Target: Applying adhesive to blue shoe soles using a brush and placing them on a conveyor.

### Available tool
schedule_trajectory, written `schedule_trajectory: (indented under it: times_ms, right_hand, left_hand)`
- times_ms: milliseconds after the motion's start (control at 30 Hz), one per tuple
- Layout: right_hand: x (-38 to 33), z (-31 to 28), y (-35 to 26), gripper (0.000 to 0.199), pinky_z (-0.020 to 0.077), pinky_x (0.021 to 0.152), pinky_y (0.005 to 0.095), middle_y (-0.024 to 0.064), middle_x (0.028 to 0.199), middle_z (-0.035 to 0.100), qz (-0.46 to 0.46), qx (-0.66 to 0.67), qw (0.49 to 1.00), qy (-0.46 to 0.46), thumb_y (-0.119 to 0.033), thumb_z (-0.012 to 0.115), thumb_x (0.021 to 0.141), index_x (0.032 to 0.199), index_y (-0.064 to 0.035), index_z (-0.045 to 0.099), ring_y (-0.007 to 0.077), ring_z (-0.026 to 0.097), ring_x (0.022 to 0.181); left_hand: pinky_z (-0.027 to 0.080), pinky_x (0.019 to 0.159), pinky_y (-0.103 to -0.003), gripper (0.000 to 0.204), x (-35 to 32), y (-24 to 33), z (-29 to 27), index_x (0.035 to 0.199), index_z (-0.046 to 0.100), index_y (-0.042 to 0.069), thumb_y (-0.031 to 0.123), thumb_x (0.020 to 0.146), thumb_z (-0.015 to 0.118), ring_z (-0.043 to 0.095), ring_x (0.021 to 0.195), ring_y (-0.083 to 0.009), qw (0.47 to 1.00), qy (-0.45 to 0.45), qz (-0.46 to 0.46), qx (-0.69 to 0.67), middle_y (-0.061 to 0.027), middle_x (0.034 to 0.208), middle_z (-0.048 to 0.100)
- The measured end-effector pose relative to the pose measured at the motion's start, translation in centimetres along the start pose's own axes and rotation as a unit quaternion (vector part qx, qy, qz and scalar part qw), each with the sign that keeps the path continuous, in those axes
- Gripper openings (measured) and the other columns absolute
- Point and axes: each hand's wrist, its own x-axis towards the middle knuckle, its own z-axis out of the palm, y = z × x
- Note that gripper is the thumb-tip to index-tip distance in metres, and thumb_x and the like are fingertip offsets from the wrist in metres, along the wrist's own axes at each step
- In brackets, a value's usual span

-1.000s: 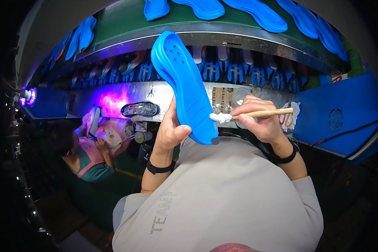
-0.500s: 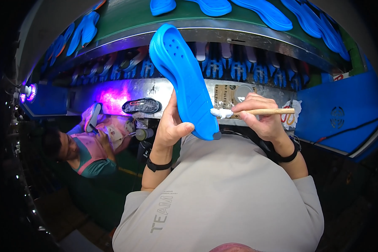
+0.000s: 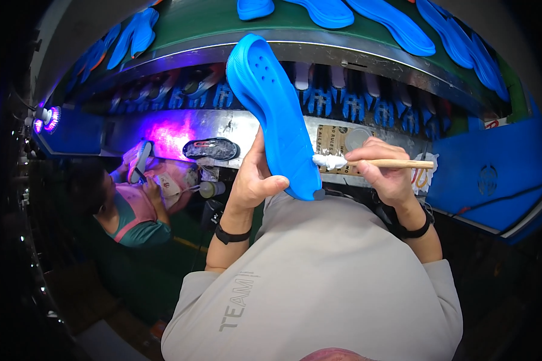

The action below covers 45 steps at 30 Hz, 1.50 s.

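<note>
My left hand is closed round a bright blue shoe sole, its thumb over the near part. The sole is tilted up, with a group of small holes in its far, upper end and a small grey piece at its near end. In my right hand is a wooden-handled swab, pinched between thumb and fingers. The swab's lumpy white tip is at the sole's right edge, near the lower end; it seems to touch there.
A green conveyor belt carries several blue soles. Under it stands a row of shoes. A dark sole, cardboard and a clear round container lie on the metal bench. A co-worker sits left, near a purple lamp.
The whole view has shifted a little, so hands and bench appear farther right. Both grips are the same, and the white tip is still at the sole's right edge.
</note>
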Motion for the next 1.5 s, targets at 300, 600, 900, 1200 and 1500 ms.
schedule_trajectory:
  times_ms: [300,600,900,1200,1500]
  right_hand:
    - [-1.2,-0.4,1.3,0.017,0.0459,0.066,0.0296,0.0082,0.078,0.068,0.065,0.056,0.995,0.046,-0.006,0.063,0.088,0.098,0.0023,0.074,0.0140,0.059,0.071]
    - [-5.0,-1.5,5.0,0.021,0.0490,0.076,0.0236,0.0059,0.093,0.069,0.208,0.066,0.963,0.158,-0.015,0.062,0.097,0.107,0.0018,0.071,0.0098,0.064,0.081]
    - [-5.0,-0.6,6.7,0.019,0.0496,0.077,0.0241,0.0065,0.096,0.070,0.232,0.093,0.958,0.140,-0.011,0.063,0.097,0.109,0.0016,0.071,0.0114,0.064,0.083]
    - [-5.9,-0.9,7.3,0.019,0.0493,0.076,0.0246,0.0053,0.093,0.070,0.274,0.093,0.949,0.123,-0.011,0.063,0.098,0.108,0.0015,0.072,0.0112,0.064,0.082]
    - [-5.8,-3.3,13.1,0.017,0.0526,0.074,0.0307,0.0117,0.090,0.073,0.213,-0.182,0.953,0.112,-0.013,0.065,0.091,0.100,-0.0003,0.073,0.0207,0.069,0.079]
  left_hand:
    - [0.054,0.098,-0.046,0.099,-0.1,-1.4,-1.8,0.153,0.026,-0.002,0.053,0.084,0.070,0.064,0.115,-0.0372,0.994,0.026,-0.018,-0.106,-0.0248,0.134,0.055]
    - [0.058,0.080,-0.048,0.087,12.6,10.4,-9.1,0.144,0.040,-0.007,0.065,0.095,0.039,0.067,0.103,-0.0407,0.960,-0.208,0.156,-0.102,-0.0316,0.123,0.060]
    - [0.060,0.085,-0.046,0.075,20.7,17.5,-21.0,0.138,0.040,-0.015,0.050,0.101,0.049,0.064,0.104,-0.0380,0.964,0.125,0.161,-0.170,-0.0338,0.126,0.055]
    - [0.066,0.062,-0.039,0.049,19.2,21.0,-37.4,0.117,0.044,-0.014,0.033,0.107,0.039,0.072,0.082,-0.0344,0.868,0.481,0.022,-0.124,-0.0279,0.108,0.064]
    - [0.049,0.061,-0.042,0.035,13.0,17.7,-25.8,0.070,0.069,-0.003,0.027,0.082,0.055,0.064,0.058,-0.0306,0.487,0.588,0.246,0.597,-0.0219,0.063,0.064]
